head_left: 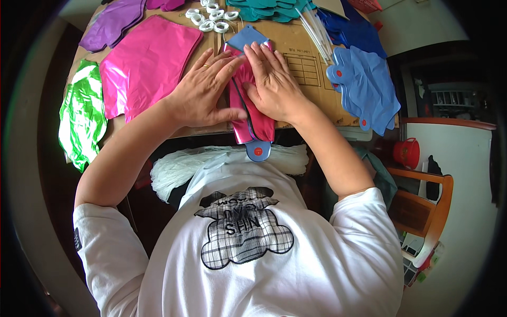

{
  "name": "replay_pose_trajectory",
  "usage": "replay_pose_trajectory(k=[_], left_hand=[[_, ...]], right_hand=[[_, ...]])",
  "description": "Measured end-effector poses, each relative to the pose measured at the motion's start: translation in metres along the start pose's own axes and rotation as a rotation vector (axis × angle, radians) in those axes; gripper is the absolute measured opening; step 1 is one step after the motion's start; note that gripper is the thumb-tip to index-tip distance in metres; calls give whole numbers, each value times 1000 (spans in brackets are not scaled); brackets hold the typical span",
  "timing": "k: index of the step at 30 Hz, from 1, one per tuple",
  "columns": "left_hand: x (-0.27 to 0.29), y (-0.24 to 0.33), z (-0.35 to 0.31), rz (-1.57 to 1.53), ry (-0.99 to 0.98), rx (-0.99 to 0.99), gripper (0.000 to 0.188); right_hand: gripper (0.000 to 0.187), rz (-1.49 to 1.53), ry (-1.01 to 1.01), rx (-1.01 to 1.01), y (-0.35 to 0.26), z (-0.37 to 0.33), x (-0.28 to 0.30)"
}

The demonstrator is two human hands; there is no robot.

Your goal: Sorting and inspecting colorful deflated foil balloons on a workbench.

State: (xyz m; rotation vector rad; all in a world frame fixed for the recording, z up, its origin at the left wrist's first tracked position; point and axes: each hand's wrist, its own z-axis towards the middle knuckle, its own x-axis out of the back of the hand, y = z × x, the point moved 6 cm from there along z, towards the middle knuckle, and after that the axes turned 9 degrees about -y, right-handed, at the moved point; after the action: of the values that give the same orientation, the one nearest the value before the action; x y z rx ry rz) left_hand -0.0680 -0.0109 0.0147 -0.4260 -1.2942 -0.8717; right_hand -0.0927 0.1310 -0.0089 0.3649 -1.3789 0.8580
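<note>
My left hand (203,92) and my right hand (272,82) lie flat, fingers stretched out, on a narrow folded strip of shiny pink foil (266,121). A dark line runs down the strip. From its far end sticks out a blue flat piece (247,37), and from its near end a rounded blue tab (258,153) with a red dot hangs over the table edge. My left thumb points across the strip, and my right thumb rests near its middle. The palms hide part of the foil.
A stack of pink foil sheets (145,66) and a crumpled green foil piece (82,113) lie left. Small white coils (214,16) and teal pieces (266,10) sit behind. White sticks (317,34) and blue scalloped foil pieces (369,87) are right. White strands (177,166) drape across my lap.
</note>
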Motion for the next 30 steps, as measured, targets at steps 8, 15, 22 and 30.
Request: replay_pose_trajectory(k=[8, 15, 22, 30], left_hand=[[-13, -4, -1, 138, -44, 53, 73], [-7, 3, -2, 123, -71, 71, 91], [-7, 4, -2, 117, -80, 93, 90], [-8, -1, -2, 59, -85, 128, 85]], right_hand=[[84, -61, -97, -38, -4, -6, 2], [100, -95, -263, -24, -21, -57, 19], [104, 132, -391, -24, -18, -81, 45], [42, 1314, -321, -776, 45, -31, 29]])
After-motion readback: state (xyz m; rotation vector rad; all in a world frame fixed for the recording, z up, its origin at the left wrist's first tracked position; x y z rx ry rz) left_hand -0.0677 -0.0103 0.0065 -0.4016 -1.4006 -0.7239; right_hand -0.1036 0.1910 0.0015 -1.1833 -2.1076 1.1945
